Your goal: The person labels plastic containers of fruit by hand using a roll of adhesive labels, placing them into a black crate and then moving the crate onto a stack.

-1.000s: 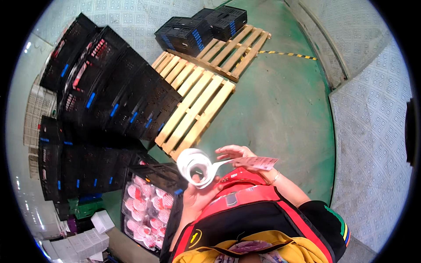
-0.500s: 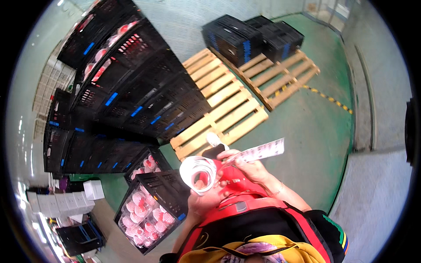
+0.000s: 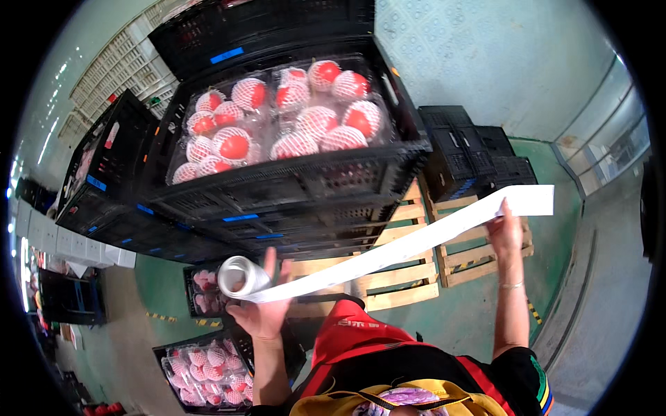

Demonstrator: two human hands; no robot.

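A white roll of label paper (image 3: 244,272) sits in my left hand (image 3: 265,317), with some fingers extending up beside it. From the roll a long strip (image 3: 388,254) stretches up and to the right, its pale side facing me. My right hand (image 3: 507,234) grips the strip near its free end, thumb on the paper. Beyond the strip stands a stacked black crate (image 3: 291,166) whose open top shows clear plastic boxes of round red fruit (image 3: 232,144) in white foam nets.
Another black crate of netted fruit (image 3: 208,371) rests low at my left. Wooden pallets (image 3: 399,277) lie on the green floor ahead. Further black crates (image 3: 461,152) stand at the back right by the wall. White boxes (image 3: 76,243) are at far left.
My right hand has moved right and up, drawing a long strip off the roll. My left hand has shifted left with the roll. The view now faces the top of the crate stack.
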